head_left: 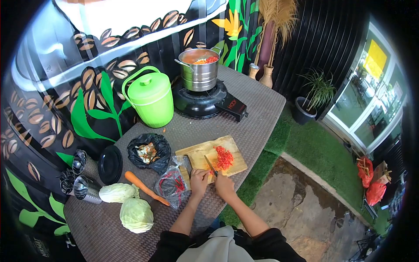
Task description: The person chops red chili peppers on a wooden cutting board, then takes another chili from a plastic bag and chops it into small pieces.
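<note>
My right hand [224, 184] is closed round the knife [210, 163], my left hand [200, 181] seems pinched on red pepper [211, 172] on the board [197, 153], apparently mid-chop, so the next cut calls for steadiness.

Bright daylight, warped edges, black corners

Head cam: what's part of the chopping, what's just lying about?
Chopping:
- knife
- cutting board
- chopped red pieces
- probably the clear bag with red bits

Seemingly idle for this cut:
- carrot
- round cabbage
- green bucket
- black lid
- potted plant
</note>
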{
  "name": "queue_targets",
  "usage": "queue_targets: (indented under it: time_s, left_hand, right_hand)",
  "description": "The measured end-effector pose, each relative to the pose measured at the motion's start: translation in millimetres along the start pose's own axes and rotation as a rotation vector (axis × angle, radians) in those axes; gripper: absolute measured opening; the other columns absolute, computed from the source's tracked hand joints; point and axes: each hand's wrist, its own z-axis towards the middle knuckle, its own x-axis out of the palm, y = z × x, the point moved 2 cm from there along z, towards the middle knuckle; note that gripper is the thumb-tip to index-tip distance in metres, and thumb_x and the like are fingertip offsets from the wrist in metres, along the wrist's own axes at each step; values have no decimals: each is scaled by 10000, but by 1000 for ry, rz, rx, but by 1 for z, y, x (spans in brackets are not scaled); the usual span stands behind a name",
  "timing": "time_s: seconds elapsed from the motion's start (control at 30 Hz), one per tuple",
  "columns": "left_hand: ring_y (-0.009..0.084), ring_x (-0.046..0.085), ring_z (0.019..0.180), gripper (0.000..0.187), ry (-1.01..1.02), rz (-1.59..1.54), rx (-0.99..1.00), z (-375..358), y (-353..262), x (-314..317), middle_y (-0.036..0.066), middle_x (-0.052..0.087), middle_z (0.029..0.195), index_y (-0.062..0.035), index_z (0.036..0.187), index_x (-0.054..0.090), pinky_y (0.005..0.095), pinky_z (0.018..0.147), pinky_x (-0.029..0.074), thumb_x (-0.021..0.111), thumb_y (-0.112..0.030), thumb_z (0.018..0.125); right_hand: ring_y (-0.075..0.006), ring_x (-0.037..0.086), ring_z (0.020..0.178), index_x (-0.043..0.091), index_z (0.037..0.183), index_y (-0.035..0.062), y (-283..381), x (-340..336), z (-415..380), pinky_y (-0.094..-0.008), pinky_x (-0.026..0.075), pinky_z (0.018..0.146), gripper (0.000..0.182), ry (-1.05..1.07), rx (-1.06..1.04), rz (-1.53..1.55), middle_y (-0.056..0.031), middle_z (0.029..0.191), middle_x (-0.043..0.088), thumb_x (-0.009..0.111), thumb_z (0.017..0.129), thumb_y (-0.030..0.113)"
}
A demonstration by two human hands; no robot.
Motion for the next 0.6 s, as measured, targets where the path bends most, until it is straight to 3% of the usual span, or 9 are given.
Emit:
queue_targets:
  time_s: [0.07, 0.13, 0.33, 0.47, 0.53, 0.6]
  left_hand:
    - [305, 561, 820, 102, -7, 7, 5, 0, 0, 2, 118, 624, 785, -38, 847, 715, 403, 926, 397, 659, -92, 781]
    - [270, 553, 827, 127, -21, 58, 74, 0, 0, 1, 111, 632, 793, -40, 872, 728, 356, 756, 447, 693, -55, 751]
    - [271, 548, 811, 113, -19, 67, 103, 1, 2, 1, 106, 624, 778, -36, 850, 728, 363, 748, 444, 699, -65, 744]
    - [274, 548, 804, 110, -33, 66, 64, 1, 1, 3, 101, 618, 767, -35, 843, 727, 365, 750, 444, 701, -66, 742]
    - [300, 562, 821, 85, 13, -4, -25, -1, 1, 3, 110, 615, 775, -44, 822, 720, 409, 943, 390, 659, -71, 771]
    - [300, 559, 818, 86, 6, -4, -12, -2, -3, 1, 111, 614, 775, -42, 822, 720, 402, 913, 402, 660, -70, 768]
  right_hand:
    - [-444, 632, 773, 451, 1013, 4, -2, 9, -6, -528, 505, 686, 307, -26, 51, 19, -272, 799, 630, 466, 936, 301]
    - [-445, 631, 771, 451, 1014, 4, -4, 10, -3, -526, 506, 685, 307, -18, 36, 20, -272, 800, 629, 464, 937, 301]
    - [-437, 633, 744, 446, 1010, 8, -5, -3, -5, -519, 507, 663, 302, -8, -19, -8, -265, 768, 628, 453, 944, 302]
    - [-402, 655, 734, 459, 980, 13, -3, 9, -2, -490, 525, 639, 283, -15, 4, -25, -247, 768, 643, 467, 934, 292]
    - [-402, 656, 732, 459, 977, 14, -6, 5, 8, -488, 527, 635, 277, -1, -23, -29, -245, 764, 644, 464, 936, 288]
    - [-401, 657, 729, 459, 974, 15, -7, -4, 8, -486, 528, 630, 271, 3, -47, -31, -243, 760, 645, 462, 937, 284]
